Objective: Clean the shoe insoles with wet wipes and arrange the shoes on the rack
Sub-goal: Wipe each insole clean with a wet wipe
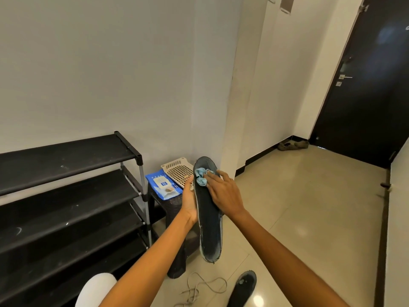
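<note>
A long dark insole [209,220] stands nearly upright in front of me, toe end up. My left hand [190,201] grips its left edge from behind. My right hand [223,192] presses a crumpled light blue wet wipe [201,176] against the insole's upper part, fingers flat on it. A second dark insole [243,289] lies on the floor below. The black shoe rack [66,196] with several shelves stands at the left, no shoes on it. A blue pack of wet wipes [163,183] lies on a dark stool [174,240].
A cream perforated basket [177,171] rests on the stool beside the wipes. Loose shoelaces [199,289] lie on the tiled floor. A pair of brownish shoes [292,145] sits by the far wall near a dark door [371,85]. My white-clad knee [97,289] shows low left.
</note>
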`<state>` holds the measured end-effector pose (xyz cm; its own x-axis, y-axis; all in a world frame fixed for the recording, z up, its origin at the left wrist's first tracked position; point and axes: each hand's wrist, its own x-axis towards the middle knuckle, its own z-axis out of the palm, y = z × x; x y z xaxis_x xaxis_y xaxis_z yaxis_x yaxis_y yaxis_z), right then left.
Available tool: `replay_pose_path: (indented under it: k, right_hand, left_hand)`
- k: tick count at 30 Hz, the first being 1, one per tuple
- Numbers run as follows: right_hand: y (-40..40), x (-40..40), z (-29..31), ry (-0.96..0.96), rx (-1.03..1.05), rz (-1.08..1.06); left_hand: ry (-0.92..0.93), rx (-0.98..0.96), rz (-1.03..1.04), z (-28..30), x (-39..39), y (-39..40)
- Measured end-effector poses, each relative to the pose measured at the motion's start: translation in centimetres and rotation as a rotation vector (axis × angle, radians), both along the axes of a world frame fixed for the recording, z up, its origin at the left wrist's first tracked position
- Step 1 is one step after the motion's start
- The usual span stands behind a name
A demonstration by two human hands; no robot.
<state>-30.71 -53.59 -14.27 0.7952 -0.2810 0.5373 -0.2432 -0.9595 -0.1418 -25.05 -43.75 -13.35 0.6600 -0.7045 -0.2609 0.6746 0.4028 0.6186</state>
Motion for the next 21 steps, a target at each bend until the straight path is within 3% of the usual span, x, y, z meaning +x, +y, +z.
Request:
replay_pose_path:
  k: [2, 4, 7, 11, 13, 18, 21]
  right_hand:
    - [0.2, 0.2, -0.3, -0.019, 0.008, 0.092]
    - [0.5, -0.3, -1.0, -0.016, -0.118, 0.199]
    - [0.1, -0.3, -1.7, -0.002, -0.238, 0.131]
    - [-0.3, 1.4, 0.4, 0.069, 0.036, -0.152]
    - [-0.2, 2.4, 1.3, 0.075, 0.105, -0.103]
    - [0.0, 1.5, -0.2, 0.073, -0.104, 0.199]
    - [-0.9, 1.8, 0.5, 0.034, -0.03, 0.066]
  left_hand:
    - [-0.024, 0.009, 0.038, 0.6, 0.2, 0.1]
    - [-0.007, -0.032, 0.018, 1.3, 0.4, 0.2]
    - [-0.011, -0.064, -0.029, 0.6, 1.1, 0.0]
    - [-0.02, -0.029, -0.064, -0.1, 0.9, -0.3]
    - [0.022, -0.101, -0.091, 0.4, 1.1, -0.4]
    - [-0.228, 0.135, -0.076, 0.8, 2.7, -0.4]
    - [-0.055, -0.048, -0.062, 1.1, 1.2, -0.4]
